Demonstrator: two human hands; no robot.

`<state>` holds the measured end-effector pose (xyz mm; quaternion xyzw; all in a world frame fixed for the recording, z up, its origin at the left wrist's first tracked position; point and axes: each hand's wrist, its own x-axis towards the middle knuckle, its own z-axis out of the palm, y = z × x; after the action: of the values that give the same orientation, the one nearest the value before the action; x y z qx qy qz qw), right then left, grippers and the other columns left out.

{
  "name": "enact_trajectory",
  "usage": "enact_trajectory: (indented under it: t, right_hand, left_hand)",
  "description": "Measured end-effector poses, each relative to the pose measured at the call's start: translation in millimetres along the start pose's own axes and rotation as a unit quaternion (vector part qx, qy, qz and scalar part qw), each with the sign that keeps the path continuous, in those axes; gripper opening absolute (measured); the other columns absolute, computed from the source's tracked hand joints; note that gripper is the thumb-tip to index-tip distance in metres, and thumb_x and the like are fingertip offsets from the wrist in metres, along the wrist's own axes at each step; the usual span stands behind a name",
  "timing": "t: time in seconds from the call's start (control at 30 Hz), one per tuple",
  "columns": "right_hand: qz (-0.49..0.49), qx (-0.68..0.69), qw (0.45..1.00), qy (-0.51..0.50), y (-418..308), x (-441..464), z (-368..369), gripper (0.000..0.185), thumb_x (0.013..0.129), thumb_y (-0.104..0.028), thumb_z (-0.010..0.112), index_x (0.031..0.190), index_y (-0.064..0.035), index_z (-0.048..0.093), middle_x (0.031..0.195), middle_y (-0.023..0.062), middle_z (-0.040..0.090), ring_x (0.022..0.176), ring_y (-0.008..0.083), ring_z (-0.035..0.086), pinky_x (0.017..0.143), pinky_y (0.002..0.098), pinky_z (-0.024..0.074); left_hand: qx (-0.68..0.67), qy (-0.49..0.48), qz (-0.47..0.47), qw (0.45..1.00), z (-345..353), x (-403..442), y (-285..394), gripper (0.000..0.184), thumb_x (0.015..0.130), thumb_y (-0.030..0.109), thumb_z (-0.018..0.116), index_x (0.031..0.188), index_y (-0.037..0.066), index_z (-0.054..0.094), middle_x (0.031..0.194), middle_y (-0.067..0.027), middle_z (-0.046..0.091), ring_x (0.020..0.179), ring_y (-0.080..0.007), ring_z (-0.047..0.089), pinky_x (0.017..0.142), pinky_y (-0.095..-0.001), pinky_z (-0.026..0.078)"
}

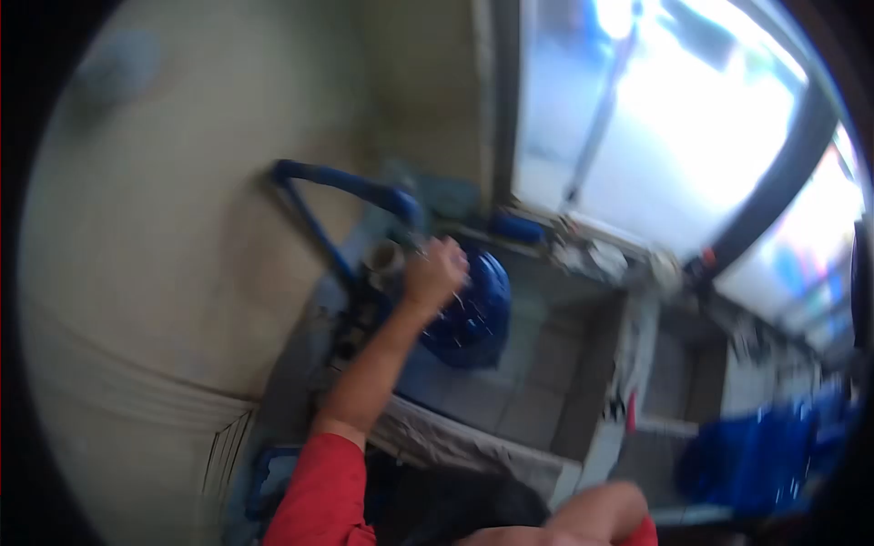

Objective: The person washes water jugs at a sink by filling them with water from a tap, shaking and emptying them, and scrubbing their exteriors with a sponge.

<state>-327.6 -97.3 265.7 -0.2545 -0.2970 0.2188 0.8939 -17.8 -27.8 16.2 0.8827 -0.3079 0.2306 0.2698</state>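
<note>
Short red sleeves [319, 487] leave both forearms [373, 378] bare.

Two arms [375, 387], two sleeves [317, 487], one pipe [341, 182]

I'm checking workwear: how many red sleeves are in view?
2. The left sleeve is at the bottom, left of centre, below the left hand. The right sleeve is a sliver at the bottom edge, right of centre; most of it is out of frame.
</note>
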Motion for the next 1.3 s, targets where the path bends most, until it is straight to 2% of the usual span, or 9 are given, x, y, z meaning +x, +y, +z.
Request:
enact_trajectory:
  t: [0.1,0.47,0.57,0.63,0.77,0.83,1.17,1.2,1.3]
  right_hand:
    - [0.064,-0.003,0.998,0.001,11.9,-3.6,-13.1,0.057,0.096,-0.03,0.039,0.106,0.0215,0.061,0.108,0.0373,0.063,0.091,0.0433,0.069,0.083,0.0387,0.0572]
    - [-0.171,-0.408,0.886,-0.136,18.8,-35.0,-54.2,0.047,0.098,-0.037,0.044,0.096,0.0033,0.068,0.086,0.0208,0.067,0.075,0.0366,0.067,0.067,0.0404,0.0551]
    - [0.041,-0.587,0.807,-0.048,15.0,-52.1,-71.4,0.035,0.099,-0.034,0.055,0.091,-0.0031,0.07,0.078,0.0078,0.068,0.067,0.0265,0.067,0.059,0.0359,0.0532]
    - [0.196,-0.563,0.779,0.195,20.1,-66.3,-117.1,0.03,0.095,-0.03,0.064,0.079,-0.0048,0.065,0.073,0.0121,0.066,0.063,0.0258,0.066,0.055,0.0378,0.0507]
    - [0.242,-0.704,0.491,0.451,89.4,-182.9,-263.4,0.03,0.088,-0.037,0.071,0.089,-0.007,0.071,0.08,0.0124,0.069,0.077,0.027,0.068,0.066,0.0396,0.0526]
    - [0.346,-0.626,0.519,0.467,123.7,-235.6,-292.1,0.037,0.084,-0.043,0.072,0.091,-0.0063,0.071,0.085,0.0145,0.071,0.085,0.0317,0.068,0.073,0.0446,0.0523]
    - [0.285,-0.552,0.55,0.558,177.9,-292.8,-323.0,0.043,0.084,-0.043,0.071,0.097,-0.0014,0.073,0.094,0.019,0.071,0.091,0.0336,0.068,0.083,0.0411,0.0521]
    - [0.282,-0.551,0.547,0.563,178.3,-292.7,-321.5,0.043,0.084,-0.043,0.071,0.097,-0.0014,0.073,0.094,0.019,0.071,0.091,0.0336,0.068,0.083,0.0411,0.0521]
    - [0.274,-0.561,0.541,0.564,175.0,-291.6,-309.9,0.042,0.085,-0.042,0.071,0.097,-0.0018,0.072,0.095,0.0189,0.071,0.092,0.0337,0.068,0.083,0.0412,0.052]
  left_hand:
    - [0.074,0.029,-0.004,0.997,2.5,2.0,-2.0,0.018,0.087,0.027,0.064,0.085,0.01,0.062,0.086,-0.0139,0.062,0.076,-0.0385,0.064,0.067,-0.0489,0.052]
    - [0.021,-0.076,-0.028,0.996,-13.2,10.0,10.6,0.034,0.085,0.042,0.07,0.086,0.009,0.061,0.087,-0.0122,0.063,0.083,-0.0375,0.064,0.073,-0.0493,0.051]
    - [0.024,-0.182,-0.013,0.983,-33.5,4.2,5.0,0.042,0.078,0.045,0.076,0.093,0.008,0.064,0.092,-0.0151,0.066,0.09,-0.037,0.065,0.078,-0.048,0.052]
    - [0.006,-0.255,0.03,0.967,-47.0,16.4,-6.1,0.058,0.065,0.045,0.085,0.102,0.006,0.067,0.104,-0.0189,0.068,0.097,-0.0377,0.066,0.084,-0.0446,0.053]
    - [-0.086,-0.343,0.05,0.934,-68.5,15.8,-15.8,0.054,0.061,0.028,0.087,0.107,0.006,0.068,0.106,-0.0125,0.07,0.101,-0.0266,0.067,0.09,-0.0367,0.051]
    - [-0.14,-0.298,0.008,0.944,-67.2,9.1,-14.6,0.049,0.064,0.023,0.084,0.106,0.003,0.066,0.104,-0.011,0.069,0.1,-0.0228,0.065,0.091,-0.0352,0.05]
    - [-0.213,-0.226,-0.191,0.931,-41.2,-3.4,-21.4,0.049,0.077,0.02,0.081,0.12,0.01,0.061,0.103,-0.0098,0.066,0.091,-0.0193,0.063,0.079,-0.0314,0.053]
    - [-0.208,-0.161,-0.124,0.957,-11.0,-6.6,-56.2,0.05,0.077,0.023,0.081,0.121,0.013,0.06,0.093,-0.0058,0.062,0.077,-0.0176,0.061,0.059,-0.028,0.052]
    - [-0.241,-0.164,-0.119,0.949,-22.0,-8.3,-37.1,0.049,0.078,0.026,0.081,0.12,0.014,0.06,0.094,-0.0066,0.064,0.079,-0.0181,0.062,0.06,-0.0294,0.052]
